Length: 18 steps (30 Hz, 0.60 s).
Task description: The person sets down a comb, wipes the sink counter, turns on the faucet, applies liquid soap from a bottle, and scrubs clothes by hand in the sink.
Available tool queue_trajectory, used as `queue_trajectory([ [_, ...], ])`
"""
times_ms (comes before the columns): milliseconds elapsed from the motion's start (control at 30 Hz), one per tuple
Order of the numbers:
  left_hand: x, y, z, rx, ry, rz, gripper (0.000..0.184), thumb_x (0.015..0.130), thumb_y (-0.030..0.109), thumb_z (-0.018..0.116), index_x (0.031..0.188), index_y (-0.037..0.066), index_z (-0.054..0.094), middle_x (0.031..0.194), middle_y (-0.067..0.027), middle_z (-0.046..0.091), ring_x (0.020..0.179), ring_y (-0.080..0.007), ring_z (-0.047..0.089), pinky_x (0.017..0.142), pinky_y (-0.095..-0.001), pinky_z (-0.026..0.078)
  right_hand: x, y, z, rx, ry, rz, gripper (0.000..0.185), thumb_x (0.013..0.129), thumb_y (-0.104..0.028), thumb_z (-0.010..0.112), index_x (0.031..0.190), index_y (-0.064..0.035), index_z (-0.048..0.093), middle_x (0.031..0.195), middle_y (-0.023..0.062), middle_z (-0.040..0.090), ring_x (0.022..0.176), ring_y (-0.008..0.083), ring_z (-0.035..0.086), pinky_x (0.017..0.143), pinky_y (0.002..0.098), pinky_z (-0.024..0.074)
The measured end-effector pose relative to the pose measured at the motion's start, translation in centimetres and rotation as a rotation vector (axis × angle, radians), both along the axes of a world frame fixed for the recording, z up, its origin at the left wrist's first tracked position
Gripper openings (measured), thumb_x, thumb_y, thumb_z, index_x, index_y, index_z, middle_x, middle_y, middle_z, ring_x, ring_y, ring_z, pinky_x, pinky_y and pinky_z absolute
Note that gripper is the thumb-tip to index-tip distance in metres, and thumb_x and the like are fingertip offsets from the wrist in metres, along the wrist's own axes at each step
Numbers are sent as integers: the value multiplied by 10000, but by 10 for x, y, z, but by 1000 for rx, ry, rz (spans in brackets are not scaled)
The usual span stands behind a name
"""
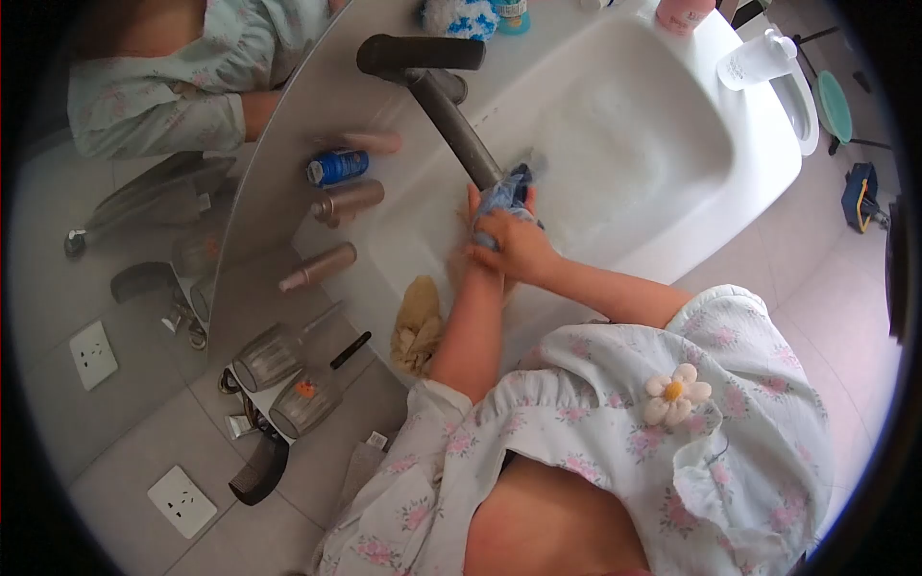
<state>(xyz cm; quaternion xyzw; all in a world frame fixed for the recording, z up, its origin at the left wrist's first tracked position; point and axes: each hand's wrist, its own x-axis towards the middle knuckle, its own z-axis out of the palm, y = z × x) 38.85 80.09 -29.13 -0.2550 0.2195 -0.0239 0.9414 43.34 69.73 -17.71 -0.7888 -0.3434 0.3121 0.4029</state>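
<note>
Under the spout of the dark grey faucet (456,130), both my hands are closed on a wet blue-grey cloth (499,200) with dark blue parts. My right hand (523,248) wraps over the near side of the cloth, its fingers bent. Behind it, my left hand (474,204) grips the same cloth, and most of that hand is hidden. Cloudy water lies in the white sink (663,115) around them. A crumpled beige cloth (417,326), shaped like a sock, rests on the sink's edge beside my left forearm.
Along the mirror side lie a blue bottle (338,167) and pinkish pump bottles (348,202). Glass cups (305,401) and a black comb (260,472) are on a wall rack. A white bottle (757,61) and a pink bottle (684,13) stand on the far rim.
</note>
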Motion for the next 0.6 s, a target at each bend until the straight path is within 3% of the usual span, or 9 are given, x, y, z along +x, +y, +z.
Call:
queue_trajectory([
  [33,-4,0,-5,-82,-12,40,756,853,660,402,1363,102,367,1348,-97,424,1224,-263,429,999,-431,369,-4,-2,14,4,6,64,310,777,-258,641,1032,-87,592,1074,155,592,964,361,581,800,437,482],
  [133,19,-33,30,543,295,-182,742,860,650,404,1360,103,376,1346,-91,429,1233,-262,420,1000,-428,367,9,12,-84,39,-352,-164,253,787,-272,628,963,-93,598,996,133,590,918,348,589,759,451,485],
  [167,25,-40,40,757,397,-253,737,862,647,404,1359,103,379,1345,-90,430,1236,-262,417,1000,-427,366,38,13,-81,-28,-238,-231,237,797,-284,618,938,-94,598,972,122,589,899,336,593,742,453,485],
  [200,23,-40,43,898,416,-311,730,865,641,405,1361,107,377,1344,-89,432,1239,-261,414,1000,-432,365,70,12,-68,-95,-115,-299,227,807,-296,608,913,-95,598,948,110,588,880,325,596,725,455,485],
  [300,11,-23,37,1157,294,-454,701,878,620,407,1376,129,361,1341,-87,434,1250,-255,401,997,-458,361,118,-12,-85,-104,-522,-230,287,813,-306,608,1024,-112,590,1063,124,573,965,332,547,782,440,469],
  [400,-4,-7,27,1121,225,-443,771,841,677,406,1391,142,337,1369,-110,404,1282,-258,360,1026,-500,305,112,-19,-84,-45,-479,-472,378,779,-237,655,1133,-120,597,1078,179,570,989,344,546,832,443,457],
  [467,-5,-8,32,930,241,-403,792,827,695,402,1391,143,335,1390,-109,383,1304,-262,331,1045,-504,277,74,-5,-113,-216,-107,-83,405,762,-202,662,1150,-112,588,1052,184,588,980,357,559,841,437,456],
  [533,0,-10,34,737,248,-346,813,813,714,398,1390,144,332,1412,-109,362,1327,-266,302,1064,-508,248,26,6,-110,136,-136,-181,352,802,-281,625,1075,-62,589,1007,152,604,948,357,578,815,430,469],
  [600,-3,-3,17,959,116,-253,692,848,587,442,1359,127,364,1347,-96,423,1274,-268,357,1026,-491,308,15,3,-23,66,-11,-89,411,800,-305,625,1134,-73,567,1091,154,595,997,343,576,836,440,464],
])
